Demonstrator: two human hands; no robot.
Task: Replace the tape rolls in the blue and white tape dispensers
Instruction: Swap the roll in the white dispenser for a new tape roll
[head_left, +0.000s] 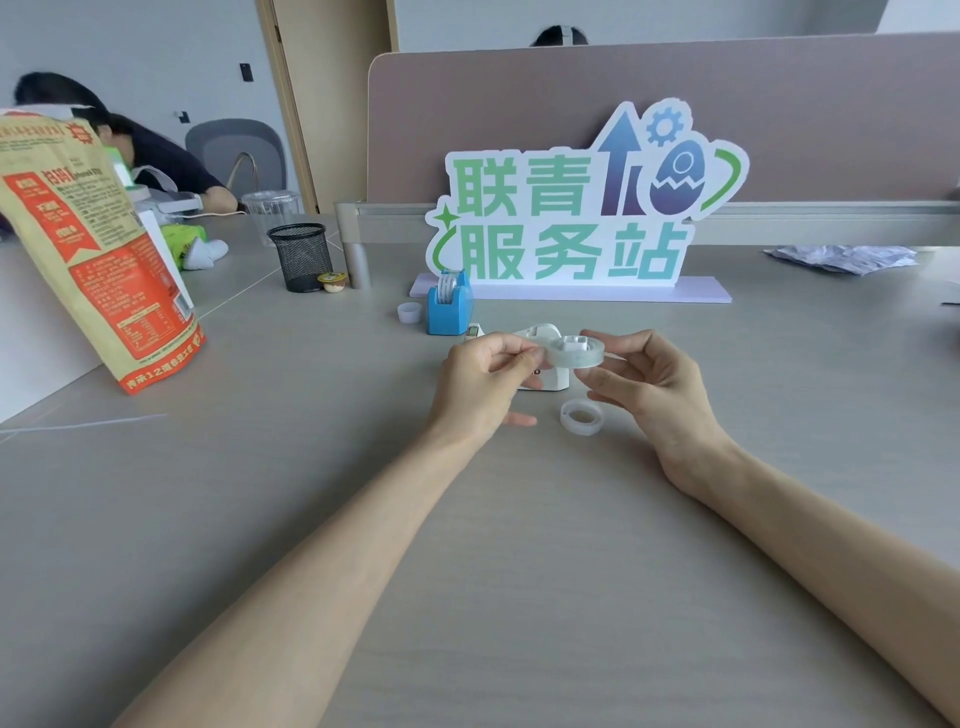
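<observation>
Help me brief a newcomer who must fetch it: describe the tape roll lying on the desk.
Find the green-lettered sign at the back of the grey desk; the white tape dispenser sits before it. Just nearer the person, beside the right hand, a clear tape roll lies flat. Unlike the held roll, gripped by that hand and the left hand, it rests on the desk.

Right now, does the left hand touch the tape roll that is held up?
Touching. The head view shows the left hand pinching the rim of the raised tape roll with its fingertips.
</observation>
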